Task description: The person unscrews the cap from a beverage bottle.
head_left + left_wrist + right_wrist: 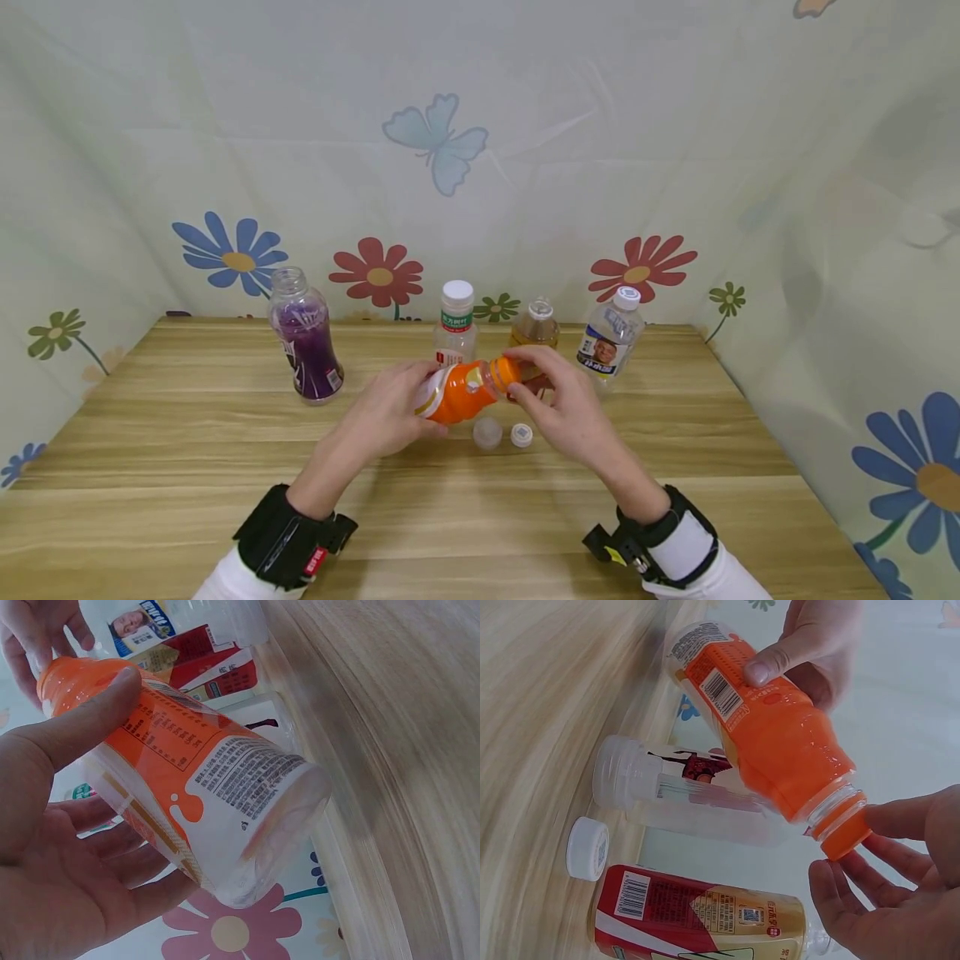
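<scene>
An orange-labelled drink bottle [461,393] is held tilted above the table, its neck toward the right. My left hand [386,408] grips its body, the thumb lying across the label in the left wrist view. At the neck, my right hand [562,404] pinches the orange cap [845,834] between thumb and fingers; the cap sits on the bottle mouth. Below the bottle, a white cap [522,435] and a translucent cap [487,433] lie on the table.
Behind the hands stand a clear bottle with a white cap [457,325], a bottle with yellowish contents [534,330] and a clear bottle with a portrait label [609,337]. To the left is an uncapped bottle of purple liquid [306,342]. A floral curtain [525,167] hangs behind the wooden table [187,450].
</scene>
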The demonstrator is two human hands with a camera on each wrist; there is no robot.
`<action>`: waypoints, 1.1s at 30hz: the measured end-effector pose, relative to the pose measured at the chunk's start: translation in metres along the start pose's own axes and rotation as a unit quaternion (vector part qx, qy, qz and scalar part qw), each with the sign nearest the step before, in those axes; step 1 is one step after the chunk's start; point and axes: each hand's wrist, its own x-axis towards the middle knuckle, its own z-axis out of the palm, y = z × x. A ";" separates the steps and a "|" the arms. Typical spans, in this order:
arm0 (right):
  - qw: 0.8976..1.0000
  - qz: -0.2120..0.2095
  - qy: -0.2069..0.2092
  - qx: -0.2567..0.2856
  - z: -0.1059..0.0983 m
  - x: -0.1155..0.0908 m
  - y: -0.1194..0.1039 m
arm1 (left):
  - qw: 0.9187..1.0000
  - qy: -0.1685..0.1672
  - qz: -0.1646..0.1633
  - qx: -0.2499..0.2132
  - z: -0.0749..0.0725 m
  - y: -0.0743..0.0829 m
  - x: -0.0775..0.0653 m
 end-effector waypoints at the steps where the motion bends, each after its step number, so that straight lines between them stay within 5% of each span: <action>1: 1.000 0.000 0.000 -0.001 0.000 0.000 0.000 | 1.000 -0.001 0.001 0.000 0.000 0.000 0.000; 12: 1.000 0.008 0.018 0.009 -0.001 0.000 -0.001 | 1.000 -0.005 0.004 -0.011 0.002 0.000 0.001; 22: 0.995 0.088 0.033 -0.030 0.001 0.000 -0.002 | 1.000 -0.015 -0.014 -0.014 0.000 0.003 0.000; 33: 0.997 0.062 0.023 -0.036 0.001 0.000 -0.002 | 1.000 -0.015 -0.017 -0.014 0.001 0.003 0.000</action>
